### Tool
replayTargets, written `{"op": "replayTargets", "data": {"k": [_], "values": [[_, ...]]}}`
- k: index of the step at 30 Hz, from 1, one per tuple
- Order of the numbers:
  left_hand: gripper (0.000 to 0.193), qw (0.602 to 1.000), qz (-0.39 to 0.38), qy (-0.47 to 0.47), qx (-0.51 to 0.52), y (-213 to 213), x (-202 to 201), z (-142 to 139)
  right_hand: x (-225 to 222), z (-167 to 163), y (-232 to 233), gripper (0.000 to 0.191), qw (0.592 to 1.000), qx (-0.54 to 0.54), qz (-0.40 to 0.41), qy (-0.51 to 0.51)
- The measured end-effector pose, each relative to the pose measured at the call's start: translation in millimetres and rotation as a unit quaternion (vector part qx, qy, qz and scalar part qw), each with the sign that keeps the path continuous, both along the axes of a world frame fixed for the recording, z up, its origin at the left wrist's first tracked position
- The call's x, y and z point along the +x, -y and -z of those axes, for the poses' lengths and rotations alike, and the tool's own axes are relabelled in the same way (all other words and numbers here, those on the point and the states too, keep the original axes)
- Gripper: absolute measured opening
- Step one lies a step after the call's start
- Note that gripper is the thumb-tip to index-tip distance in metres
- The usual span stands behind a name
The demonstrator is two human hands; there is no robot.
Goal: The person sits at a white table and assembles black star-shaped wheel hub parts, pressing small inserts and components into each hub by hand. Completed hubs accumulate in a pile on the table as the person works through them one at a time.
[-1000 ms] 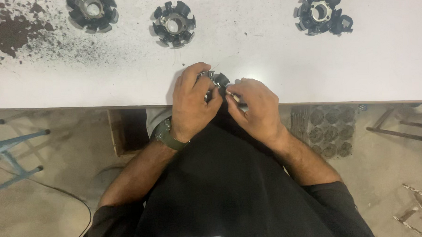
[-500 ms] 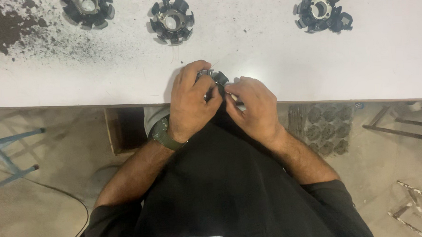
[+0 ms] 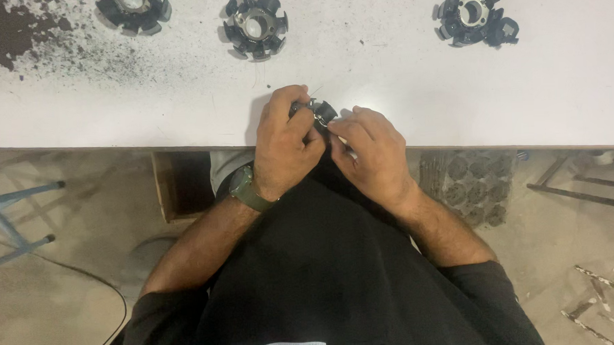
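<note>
Together, the left hand [image 3: 284,147] and right hand [image 3: 373,152] close their fingers round a small dark part [image 3: 320,112] at the counter's [image 3: 148,110] near edge. Three dark rings [image 3: 255,24] sit along the far edge.

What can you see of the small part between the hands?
The part is small, dark and round, with a shiny metal bit at its near side; it looks like metal. Most of it is hidden. The left hand wraps it from the left, and the right hand pinches it from the right. It sits at the near edge of the white table; whether it rests on the table cannot be told.
</note>
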State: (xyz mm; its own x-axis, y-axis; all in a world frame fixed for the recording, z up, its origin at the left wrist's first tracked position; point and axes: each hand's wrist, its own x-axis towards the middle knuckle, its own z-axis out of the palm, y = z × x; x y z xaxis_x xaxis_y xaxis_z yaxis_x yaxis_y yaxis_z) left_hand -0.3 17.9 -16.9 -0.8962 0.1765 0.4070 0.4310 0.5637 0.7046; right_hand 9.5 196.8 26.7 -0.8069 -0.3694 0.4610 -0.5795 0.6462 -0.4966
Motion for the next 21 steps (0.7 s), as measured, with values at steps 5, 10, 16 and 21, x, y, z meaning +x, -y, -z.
{"op": "replayTargets", "data": {"k": [5, 10, 16, 21], "values": [[0.015, 1.000, 0.003, 0.022, 0.006, -1, -2, -6, 1, -3, 0, 0.027, 0.999, 0.044, 0.002, 0.030], [0.019, 0.993, -0.045, -0.084, -0.067, 21, -2, -39, 2, -4, -7, 0.027, 1.000, 0.008, 0.014, -0.024], [0.025, 0.989, 0.045, 0.032, -0.134, 22, -11, -54, 1, 6, -2, 0.023, 0.995, -0.082, 0.051, 0.027], [0.019, 0.971, 0.037, 0.039, -0.231, 6, -20, -50, 1, 7, 2, 0.023, 0.994, -0.081, 0.052, 0.054]]}}
